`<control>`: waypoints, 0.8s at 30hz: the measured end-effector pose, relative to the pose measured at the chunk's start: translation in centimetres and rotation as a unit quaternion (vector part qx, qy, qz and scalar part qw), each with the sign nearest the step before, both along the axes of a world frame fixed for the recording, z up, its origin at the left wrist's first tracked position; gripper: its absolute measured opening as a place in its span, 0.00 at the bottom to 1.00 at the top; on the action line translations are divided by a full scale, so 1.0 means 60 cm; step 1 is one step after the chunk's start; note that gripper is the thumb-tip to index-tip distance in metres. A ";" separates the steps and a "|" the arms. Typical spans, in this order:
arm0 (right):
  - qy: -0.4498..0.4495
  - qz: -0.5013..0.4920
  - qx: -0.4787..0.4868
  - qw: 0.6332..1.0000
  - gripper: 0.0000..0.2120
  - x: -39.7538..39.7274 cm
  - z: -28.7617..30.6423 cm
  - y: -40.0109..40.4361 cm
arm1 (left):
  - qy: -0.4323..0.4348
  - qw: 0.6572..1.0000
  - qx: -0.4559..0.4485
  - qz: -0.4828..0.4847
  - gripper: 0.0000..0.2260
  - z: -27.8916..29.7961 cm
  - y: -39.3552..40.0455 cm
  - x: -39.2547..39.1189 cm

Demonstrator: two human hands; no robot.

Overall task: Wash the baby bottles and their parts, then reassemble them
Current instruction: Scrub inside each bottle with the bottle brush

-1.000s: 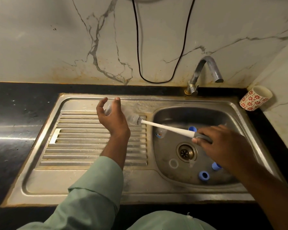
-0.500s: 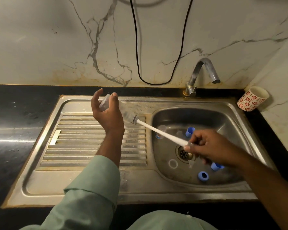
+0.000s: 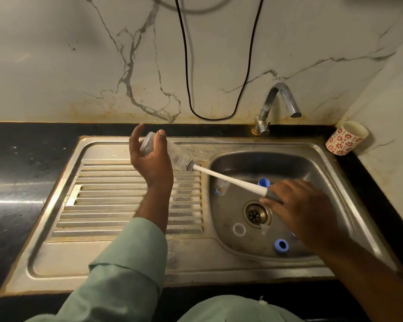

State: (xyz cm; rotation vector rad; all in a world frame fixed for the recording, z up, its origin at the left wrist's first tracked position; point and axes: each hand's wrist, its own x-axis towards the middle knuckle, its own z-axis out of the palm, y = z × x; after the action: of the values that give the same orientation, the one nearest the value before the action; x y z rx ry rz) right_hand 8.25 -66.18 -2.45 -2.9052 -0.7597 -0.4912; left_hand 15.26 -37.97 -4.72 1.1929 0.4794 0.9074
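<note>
My left hand [image 3: 153, 159] grips a clear baby bottle [image 3: 176, 155] on its side above the drainboard, mouth pointing right. My right hand [image 3: 299, 205] holds the grey grip of a white bottle brush [image 3: 228, 180], whose bristled head sits at the bottle's mouth. In the sink basin [image 3: 323, 180] lie another clear bottle [image 3: 221, 188], two blue collars [image 3: 263, 182] [image 3: 281, 245], a clear ring [image 3: 239, 229] and a clear teat [image 3: 264, 228]. A third blue piece is mostly hidden under my right wrist.
A steel tap [image 3: 278, 101] stands behind the basin, with no water running. A red-flowered cup [image 3: 346, 138] lies tilted on the black counter at the right corner. A black cable [image 3: 189, 77] hangs on the marble wall. The ribbed drainboard [image 3: 102, 205] lies left of the basin.
The brush has slid back out of the bottle until its head is at the mouth. My left hand with the bottle stays over the drainboard's far edge.
</note>
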 end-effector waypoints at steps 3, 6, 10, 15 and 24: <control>0.375 -0.050 0.265 0.887 0.10 0.012 0.021 0.002 | 0.011 0.992 -0.117 -0.037 0.19 -0.001 0.008 0.003; 0.623 -0.076 0.416 0.659 0.18 0.012 0.020 -0.016 | -0.010 0.970 -0.189 -0.155 0.30 0.010 0.005 0.006; 0.521 -0.067 0.366 0.768 0.08 -0.008 0.013 -0.023 | -0.009 0.956 -0.213 -0.202 0.37 0.018 -0.015 0.008; 0.075 -0.097 0.135 0.983 0.14 -0.019 0.004 -0.033 | 0.046 0.956 -0.244 -0.158 0.32 0.007 -0.051 0.001; 0.275 -0.080 0.241 0.927 0.12 -0.021 0.012 -0.071 | 0.049 0.957 -0.249 -0.138 0.30 0.013 -0.109 -0.013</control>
State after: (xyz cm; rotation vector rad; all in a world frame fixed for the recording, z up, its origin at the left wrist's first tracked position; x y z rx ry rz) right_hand 7.01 -70.45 -1.70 -2.4490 -0.2673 0.1274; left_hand 14.50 -44.50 -3.93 0.8164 0.5646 0.4489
